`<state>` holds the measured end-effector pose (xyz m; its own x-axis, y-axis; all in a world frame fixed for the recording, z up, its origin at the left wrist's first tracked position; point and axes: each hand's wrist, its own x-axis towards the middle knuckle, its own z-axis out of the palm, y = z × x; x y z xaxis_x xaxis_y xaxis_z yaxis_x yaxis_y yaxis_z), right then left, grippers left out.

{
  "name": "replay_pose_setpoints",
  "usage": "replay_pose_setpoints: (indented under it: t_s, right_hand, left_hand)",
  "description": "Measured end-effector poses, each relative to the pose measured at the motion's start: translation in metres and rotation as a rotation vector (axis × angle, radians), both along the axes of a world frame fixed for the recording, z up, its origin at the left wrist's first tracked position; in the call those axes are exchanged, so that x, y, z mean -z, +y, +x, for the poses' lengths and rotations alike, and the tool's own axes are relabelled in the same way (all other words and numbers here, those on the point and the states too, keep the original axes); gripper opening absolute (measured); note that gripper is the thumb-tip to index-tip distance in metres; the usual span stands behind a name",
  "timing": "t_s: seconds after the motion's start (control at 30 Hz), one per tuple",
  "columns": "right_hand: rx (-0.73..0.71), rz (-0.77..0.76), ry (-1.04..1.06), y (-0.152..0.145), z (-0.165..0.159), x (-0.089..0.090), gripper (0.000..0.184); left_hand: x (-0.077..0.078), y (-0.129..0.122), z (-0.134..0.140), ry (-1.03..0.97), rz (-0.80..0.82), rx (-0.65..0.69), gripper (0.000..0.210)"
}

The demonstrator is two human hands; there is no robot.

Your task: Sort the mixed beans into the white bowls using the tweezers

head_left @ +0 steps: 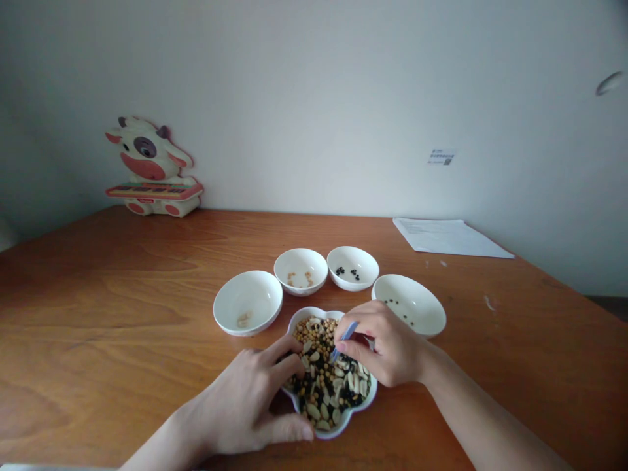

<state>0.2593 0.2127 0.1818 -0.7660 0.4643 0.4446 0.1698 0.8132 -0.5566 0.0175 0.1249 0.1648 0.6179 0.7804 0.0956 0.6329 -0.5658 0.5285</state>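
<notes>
The right hand (385, 343) is clamped on blue tweezers (350, 330) over a scalloped dish (345, 420); the left hand (258, 392), fingers apart, touches it. Four bowls (265, 294) stand beyond.

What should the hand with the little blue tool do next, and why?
Probably pinch one piece with the blue tool: the right hand holds its tip at the mixed peanuts and beans in the flower-shaped dish, while the white bowls each hold a few of one kind.
</notes>
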Motion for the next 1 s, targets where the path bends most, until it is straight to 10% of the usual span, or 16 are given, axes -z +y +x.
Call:
replay_pose_setpoints:
  t_s: [1.0]
  right_hand:
    - [0.017,0.020,-0.017,-0.0011,-0.0012,0.0018,0.012]
  left_hand:
    - [0.0014,-0.0019,-0.0003,0.005,-0.035,0.002,0.052]
